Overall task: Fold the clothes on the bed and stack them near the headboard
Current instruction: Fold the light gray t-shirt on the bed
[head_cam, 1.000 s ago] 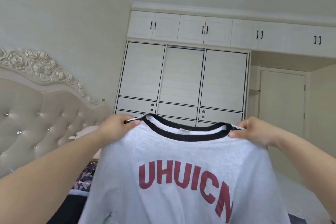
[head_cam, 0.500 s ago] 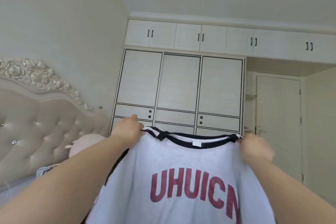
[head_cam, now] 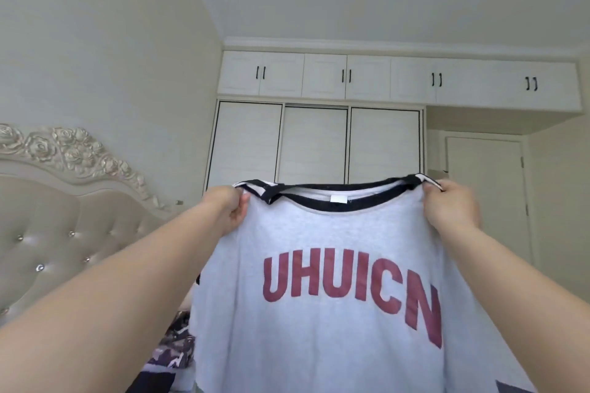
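The left hand (head_cam: 230, 207) and the right hand (head_cam: 448, 204) each pinch one shoulder of the light grey cotton T-shirt with red letters (head_cam: 322, 281), which hangs straight down between them, above the bed, its length vertical.

White wardrobe (head_cam: 316, 143) with black-handled top cupboards (head_cam: 348, 76), closed door (head_cam: 485, 198) at its right.

Both arms raised, left hand (head_cam: 227, 209) and right hand (head_cam: 451, 205) pinching cloth
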